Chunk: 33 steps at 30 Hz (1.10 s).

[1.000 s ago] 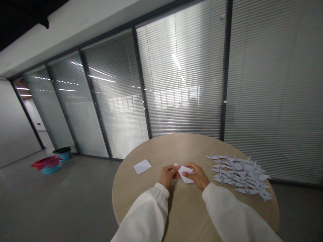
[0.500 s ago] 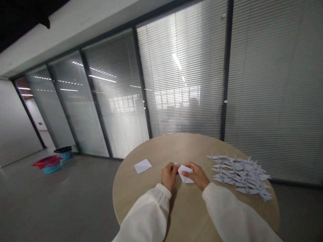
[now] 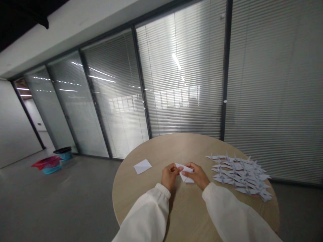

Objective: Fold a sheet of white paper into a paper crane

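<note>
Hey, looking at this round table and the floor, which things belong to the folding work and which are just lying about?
Part of the work:
- folded paper, in the left hand and right hand
- loose paper, probably
- bird-like paper figures, apparently
- round table

Just about:
- red-lined tub
- black-lined tub
- blinds

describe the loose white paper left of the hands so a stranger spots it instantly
Find the light-brown round table before the blind-covered glass panels. On its left side, left of the left hand, lies a white piece of paper. It lies flat and alone, unlike the held paper and the spiky folded papers crowded at right.
</note>
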Motion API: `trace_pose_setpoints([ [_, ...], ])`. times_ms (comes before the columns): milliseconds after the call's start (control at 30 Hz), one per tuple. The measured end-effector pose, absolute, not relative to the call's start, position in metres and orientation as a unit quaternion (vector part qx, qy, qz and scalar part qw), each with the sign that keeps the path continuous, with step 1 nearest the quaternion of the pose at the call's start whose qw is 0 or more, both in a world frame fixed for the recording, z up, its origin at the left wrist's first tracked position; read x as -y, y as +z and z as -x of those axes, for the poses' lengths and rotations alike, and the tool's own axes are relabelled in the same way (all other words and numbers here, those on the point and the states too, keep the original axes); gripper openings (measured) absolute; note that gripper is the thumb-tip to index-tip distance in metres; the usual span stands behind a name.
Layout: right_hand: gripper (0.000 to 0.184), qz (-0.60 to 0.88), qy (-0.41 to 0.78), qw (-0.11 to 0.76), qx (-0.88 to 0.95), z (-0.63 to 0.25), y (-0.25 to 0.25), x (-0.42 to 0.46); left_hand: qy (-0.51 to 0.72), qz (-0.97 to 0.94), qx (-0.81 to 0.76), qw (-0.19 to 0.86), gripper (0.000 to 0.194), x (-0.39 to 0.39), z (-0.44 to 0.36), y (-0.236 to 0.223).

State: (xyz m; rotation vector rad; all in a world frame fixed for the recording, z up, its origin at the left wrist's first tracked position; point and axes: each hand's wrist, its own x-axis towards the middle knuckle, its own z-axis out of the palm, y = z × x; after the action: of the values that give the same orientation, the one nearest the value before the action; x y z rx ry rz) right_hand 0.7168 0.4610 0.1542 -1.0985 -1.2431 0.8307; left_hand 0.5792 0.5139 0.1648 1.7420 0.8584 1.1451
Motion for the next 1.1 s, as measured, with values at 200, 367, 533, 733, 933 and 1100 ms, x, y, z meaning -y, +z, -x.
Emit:
trace_pose_setpoints([
  [200, 0.036, 0.459, 0.414, 0.577, 0.533, -0.717, 0.154, -0.461, 0.472, -0.719, -0.37, 0.352, 0.033, -0.513, -0.572, 0.174],
  [367, 0.037, 0.468, 0.436, 0.562, 0.524, -0.719, 0.157, -0.46, 0.479, -0.724, -0.353, 0.349, 0.034, -0.515, -0.572, 0.172],
  [533, 0.035, 0.479, 0.412, 0.568, 0.527, -0.721, 0.156, -0.461, 0.478, -0.703, -0.315, 0.422, 0.033, -0.517, -0.576, 0.168],
  [733, 0.035, 0.476, 0.383, 0.594, 0.523, -0.724, 0.151, -0.464, 0.448, -0.681, -0.302, 0.495, 0.037, -0.519, -0.578, 0.165],
  [933, 0.041, 0.47, 0.41, 0.579, 0.525, -0.723, 0.149, -0.465, 0.436, -0.732, -0.341, 0.397, 0.036, -0.515, -0.572, 0.169],
  [1100, 0.045, 0.474, 0.416, 0.559, 0.538, -0.724, 0.146, -0.467, 0.418, -0.78, -0.351, 0.305, 0.037, -0.513, -0.57, 0.172],
])
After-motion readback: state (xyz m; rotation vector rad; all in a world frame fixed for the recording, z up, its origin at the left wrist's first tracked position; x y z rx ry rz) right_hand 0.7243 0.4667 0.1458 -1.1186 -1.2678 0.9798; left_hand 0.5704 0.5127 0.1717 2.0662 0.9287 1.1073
